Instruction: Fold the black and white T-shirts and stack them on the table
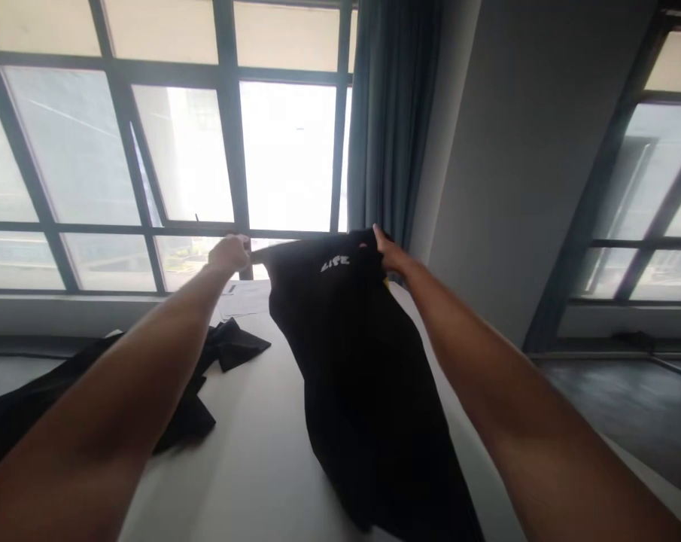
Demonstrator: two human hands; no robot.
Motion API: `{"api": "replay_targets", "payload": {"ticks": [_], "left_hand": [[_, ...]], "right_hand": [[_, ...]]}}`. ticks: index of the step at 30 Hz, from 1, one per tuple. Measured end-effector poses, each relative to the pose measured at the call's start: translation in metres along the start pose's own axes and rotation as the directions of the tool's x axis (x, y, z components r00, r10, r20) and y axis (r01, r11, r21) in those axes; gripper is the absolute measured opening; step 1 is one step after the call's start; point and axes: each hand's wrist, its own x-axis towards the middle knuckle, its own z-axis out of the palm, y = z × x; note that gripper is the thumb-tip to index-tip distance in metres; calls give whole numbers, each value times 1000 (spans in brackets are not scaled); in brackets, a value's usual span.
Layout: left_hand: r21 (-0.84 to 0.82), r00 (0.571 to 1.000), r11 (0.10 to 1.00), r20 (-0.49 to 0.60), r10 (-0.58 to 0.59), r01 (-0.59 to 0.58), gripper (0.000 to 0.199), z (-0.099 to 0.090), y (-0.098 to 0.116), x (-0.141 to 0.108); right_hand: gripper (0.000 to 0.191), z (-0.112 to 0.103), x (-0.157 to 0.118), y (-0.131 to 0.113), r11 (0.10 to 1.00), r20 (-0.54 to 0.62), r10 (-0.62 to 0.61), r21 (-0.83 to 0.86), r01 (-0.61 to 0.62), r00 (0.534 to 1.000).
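Note:
A black garment with small white lettering near its far edge is stretched between my two hands over the white table. My left hand is closed on its far left corner, pulling the cloth taut. On the other side, my right hand grips the far right corner, with the fingers partly hidden by the fabric. The near part of the garment hangs down towards me. A bit of yellow shows at its right edge, below my right hand. Its exact kind is unclear.
More black clothing lies on the table at the left, partly behind my left forearm. Papers rest at the table's far end. Beyond stand a window, a blue-grey curtain and a grey pillar.

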Motion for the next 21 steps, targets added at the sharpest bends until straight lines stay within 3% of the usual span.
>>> {"api": "replay_targets", "payload": {"ticks": [3,6,9,11,13,16,18,21], "left_hand": [[72,993,997,112,-43,35,43,53,-3,-10],[54,946,995,318,68,-89,33,105,7,-37],[-32,856,974,471,213,-225,33,153,26,-74],[-89,756,938,569,324,-335,44,179,35,-97],[-124,711,920,599,368,-371,59,200,37,-115],[-115,724,953,626,289,-281,84,221,29,-134],[-97,741,973,634,222,-209,88,229,22,-143],[-98,770,978,604,205,-184,87,233,14,-153]], "right_hand": [[70,51,-14,34,945,233,185,-308,-108,955],[63,86,-42,68,895,434,268,-442,-55,860],[59,109,-71,96,905,641,277,-424,29,716],[60,121,-89,110,909,696,281,-414,49,661],[65,128,-104,120,899,685,293,-435,50,667],[70,132,-122,125,878,598,269,-474,62,755],[67,134,-131,123,891,560,185,-443,103,808],[57,140,-138,115,937,620,71,-310,161,781]]}}
